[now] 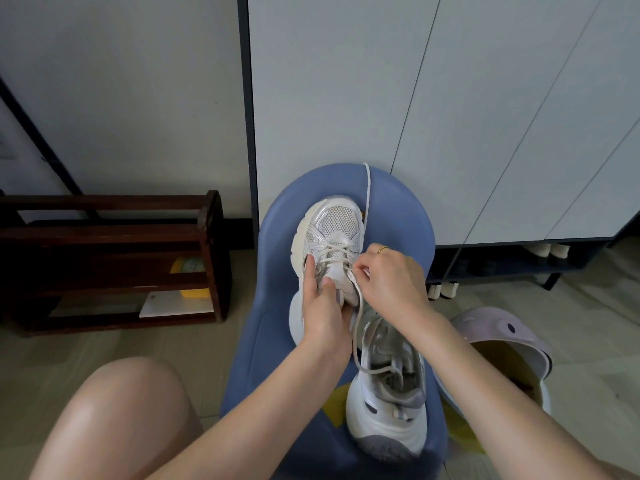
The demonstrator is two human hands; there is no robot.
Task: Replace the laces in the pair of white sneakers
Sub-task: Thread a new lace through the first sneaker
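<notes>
White sneaker (330, 237) on blue stool (277, 306), gripped by left hand (323, 306); lace (360, 306) pinched in right hand (388, 278)

Two sneakers (329, 244) on stool (277, 341)

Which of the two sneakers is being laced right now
The far sneaker, toe pointing at the cabinet. The left hand grips it while the right hand pinches its lace. The near sneaker lies untouched.

Two sneakers (330, 244) (389, 386) (both white), two hands (323, 308) (389, 275), one stool (277, 323).
</notes>
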